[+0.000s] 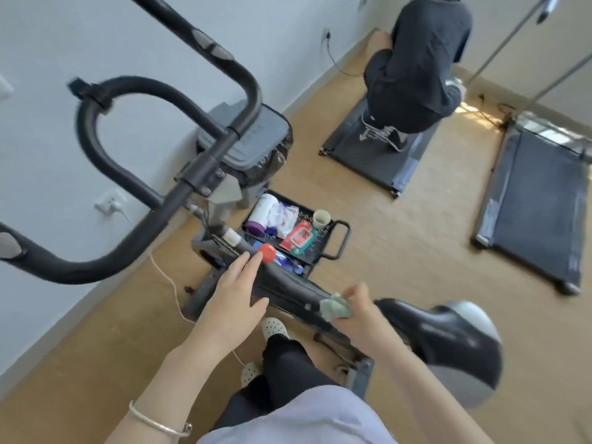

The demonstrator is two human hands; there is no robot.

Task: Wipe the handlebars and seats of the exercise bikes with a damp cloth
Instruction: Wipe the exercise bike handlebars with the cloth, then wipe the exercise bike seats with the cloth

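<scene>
The right hand (358, 310) pinches a pale green cloth (336, 307) against the dark frame bar (288, 286) of the bike, just left of the black seat (448, 334). The left hand (232, 294) is spread, with straight fingers, beside the red knob (267, 253). The handlebars (128, 91) rise at the far left.

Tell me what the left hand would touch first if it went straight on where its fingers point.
Probably the red knob, just ahead of the fingertips of the left hand; depth is unclear in this one view.
</scene>
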